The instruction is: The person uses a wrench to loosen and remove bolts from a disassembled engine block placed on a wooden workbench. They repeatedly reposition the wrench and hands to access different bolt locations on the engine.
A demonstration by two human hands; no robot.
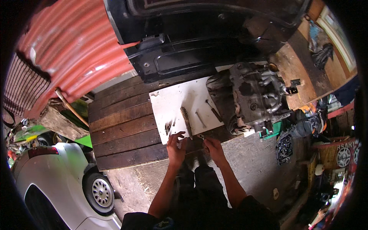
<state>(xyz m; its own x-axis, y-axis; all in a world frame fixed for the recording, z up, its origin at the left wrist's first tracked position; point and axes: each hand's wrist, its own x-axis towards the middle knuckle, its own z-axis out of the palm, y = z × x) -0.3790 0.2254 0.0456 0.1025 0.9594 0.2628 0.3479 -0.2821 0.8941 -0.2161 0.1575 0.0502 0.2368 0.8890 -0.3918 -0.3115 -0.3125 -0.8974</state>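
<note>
My left hand (176, 150) is at the front edge of a white board (163, 106), its fingers apart and apparently holding nothing. To its right, my right hand (214, 148) pinches a small metal part (201, 137), too small to name. Between and beyond the hands lies a wire brush (186, 119) with a long handle pointing toward me. A spanner (200, 119) lies right of the brush, and farther right is a thin tool with a dark handle (216, 114). Several small dark pieces (168, 128) sit on the board just beyond my left hand.
A greasy engine block (255, 97) stands right of the board on the plank bench (122, 122). Behind it leans a large black panel (184, 57). A silver car (57, 184) is at lower left. A bundle of dark metal parts (284, 148) hangs at the right.
</note>
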